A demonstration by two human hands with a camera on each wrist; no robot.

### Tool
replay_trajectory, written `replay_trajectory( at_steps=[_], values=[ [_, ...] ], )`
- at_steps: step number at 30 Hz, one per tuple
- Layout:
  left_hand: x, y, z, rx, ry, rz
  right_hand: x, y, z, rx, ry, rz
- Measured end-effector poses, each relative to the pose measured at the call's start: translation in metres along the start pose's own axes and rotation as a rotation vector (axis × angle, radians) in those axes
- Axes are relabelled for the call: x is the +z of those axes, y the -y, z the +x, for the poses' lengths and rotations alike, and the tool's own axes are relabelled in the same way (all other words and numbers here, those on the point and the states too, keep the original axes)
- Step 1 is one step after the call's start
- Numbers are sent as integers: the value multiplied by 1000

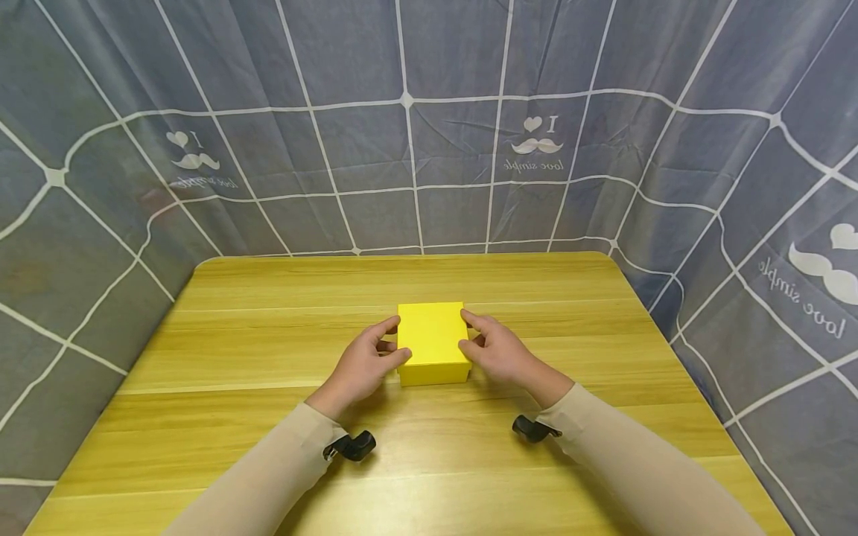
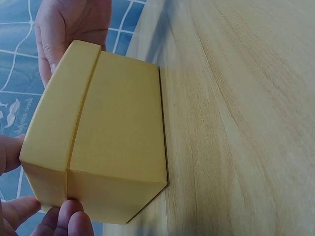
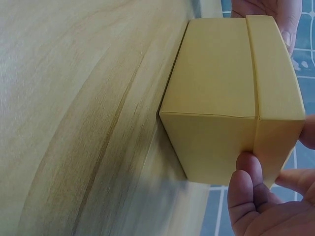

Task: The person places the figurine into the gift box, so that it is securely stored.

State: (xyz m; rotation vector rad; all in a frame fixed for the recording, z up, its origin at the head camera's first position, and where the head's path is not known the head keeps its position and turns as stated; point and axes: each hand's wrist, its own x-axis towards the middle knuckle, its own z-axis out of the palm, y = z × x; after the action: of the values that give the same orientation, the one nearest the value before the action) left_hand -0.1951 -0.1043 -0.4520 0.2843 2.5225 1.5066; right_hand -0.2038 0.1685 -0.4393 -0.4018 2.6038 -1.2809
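Note:
A yellow cardboard box [image 1: 432, 333] with a fitted lid [image 2: 59, 113] stands upright on the wooden table. At its left side my left hand [image 1: 362, 365] holds the lid, thumb at the near corner and fingers along the side. My right hand [image 1: 499, 351] grips the opposite side in the same way. In the right wrist view, curled fingertips [image 3: 249, 167] touch the box side right at the seam below the lid. The lid sits down over the box body [image 3: 211, 69], and the contents are hidden.
The wooden table [image 1: 268, 350] extends around the box on all sides. Grey curtains [image 1: 456, 141] with white grid lines hang behind the table's far edge and along both sides. A black wrist mount [image 1: 355, 447] sticks out from the left sleeve, another [image 1: 532, 429] from the right.

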Motion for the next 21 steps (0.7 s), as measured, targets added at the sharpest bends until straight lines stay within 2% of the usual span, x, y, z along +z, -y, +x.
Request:
replay_trajectory(
  at_steps=[21],
  values=[
    [2,1,-1,-20,-3,-20,3,-1,1,11,1,-32]
  ],
)
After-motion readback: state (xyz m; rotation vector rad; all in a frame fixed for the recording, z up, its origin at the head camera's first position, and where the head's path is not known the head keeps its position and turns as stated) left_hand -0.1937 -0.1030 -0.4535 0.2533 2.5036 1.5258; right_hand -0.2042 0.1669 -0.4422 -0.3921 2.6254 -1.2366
